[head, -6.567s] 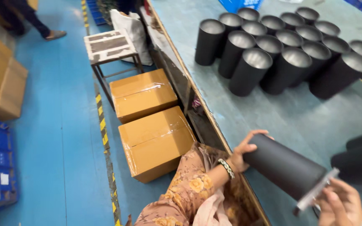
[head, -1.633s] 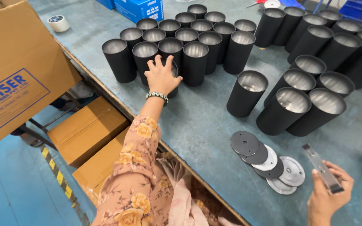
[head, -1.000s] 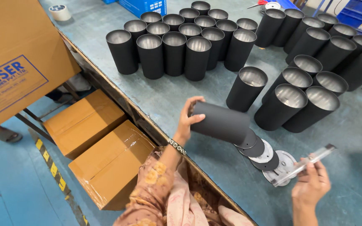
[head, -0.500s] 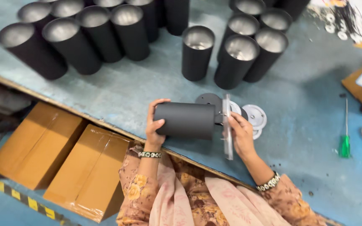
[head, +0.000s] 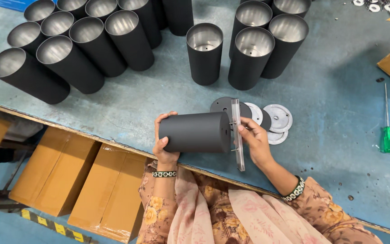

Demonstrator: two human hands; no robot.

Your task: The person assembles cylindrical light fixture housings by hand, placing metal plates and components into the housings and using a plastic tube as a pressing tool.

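My left hand grips a black metal cylinder that lies on its side just above the near edge of the blue-grey table. My right hand holds a narrow grey metal strip flat against the cylinder's closed right end. Just behind the cylinder lie several round discs, some black and some silver.
Several upright black cylinders with silver insides stand at the back left, and three more stand at the back middle. A green-handled screwdriver lies at the right. Cardboard boxes sit on the floor below the table edge.
The view has tilted down and closer. My left hand still holds the cylinder on its side, and my right hand has pressed the strip against its end.
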